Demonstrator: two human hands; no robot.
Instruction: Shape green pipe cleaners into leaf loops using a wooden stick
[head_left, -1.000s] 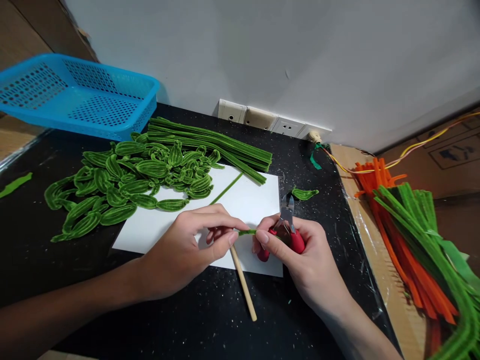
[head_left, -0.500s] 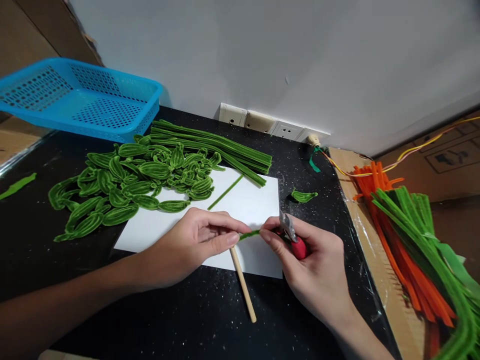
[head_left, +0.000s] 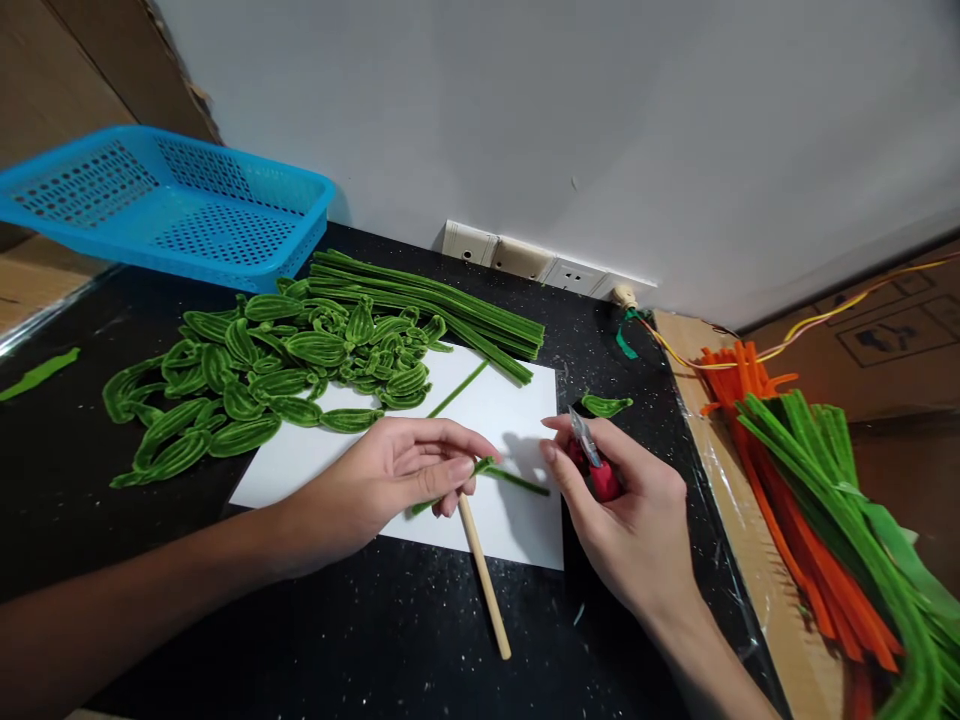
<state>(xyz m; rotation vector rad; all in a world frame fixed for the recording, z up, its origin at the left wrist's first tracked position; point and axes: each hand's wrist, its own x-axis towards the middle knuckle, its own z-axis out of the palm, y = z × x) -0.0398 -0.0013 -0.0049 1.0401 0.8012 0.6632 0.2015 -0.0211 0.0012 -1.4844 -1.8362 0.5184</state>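
A green pipe cleaner (head_left: pixel 517 482) is pinched between the thumb and fingers of my left hand (head_left: pixel 412 465), one end pointing toward the right hand. A thin wooden stick (head_left: pixel 486 590) runs out from beneath that hand toward me; I cannot tell whether the hand touches it. In my right hand (head_left: pixel 634 500) lie red-handled pliers (head_left: pixel 589 452), gripped against the palm with metal jaws pointing up. The right thumb and forefinger are apart, clear of the pipe cleaner. White paper (head_left: pixel 517 405) lies under both hands, with a straight green stem (head_left: pixel 459 388) on it.
Left of the paper is a heap of green petal-shaped loops (head_left: pixel 315 348), with a pipe cleaner bundle (head_left: pixel 427 297) behind. A blue basket (head_left: pixel 304 240) stands back left. One loop (head_left: pixel 604 405) lies right. Orange strips (head_left: pixel 832 570) and green strips (head_left: pixel 862 520) rest on cardboard; sockets (head_left: pixel 521 258) line the wall.
My right fingers have let go of the pipe cleaner and drawn slightly away to the right. Its end now hangs free from my left hand. The view has shifted a little.
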